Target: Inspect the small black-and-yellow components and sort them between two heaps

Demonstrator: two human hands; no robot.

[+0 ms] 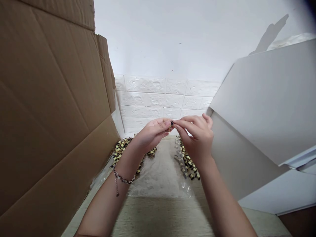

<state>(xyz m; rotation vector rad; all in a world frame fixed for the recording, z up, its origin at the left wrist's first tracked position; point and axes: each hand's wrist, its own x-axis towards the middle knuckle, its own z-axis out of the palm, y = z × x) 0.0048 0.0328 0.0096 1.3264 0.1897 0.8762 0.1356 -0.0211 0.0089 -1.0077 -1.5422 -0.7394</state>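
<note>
My left hand [156, 130] pinches a small dark part [172, 123] between thumb and fingers; it looks like one of the black-and-yellow coil-like pieces lying below. The fingertips of my right hand [196, 133] meet it from the right, thumb and index finger pressed together there. Most of the part is hidden by fingers, so I cannot see what the right fingertips grip. Under the left forearm spreads a pile of black-and-yellow pieces [120, 148] with thin coppery ends. Beside my right wrist lies a second pile [189, 161], partly under clear plastic.
A clear plastic bag [160, 174] lies flat on the pale wood-look table [163, 214] between the piles. Tall brown cardboard [54, 98] walls off the left. White panels [266, 98] stand at the right. Behind is a white brick-patterned wall [145, 84].
</note>
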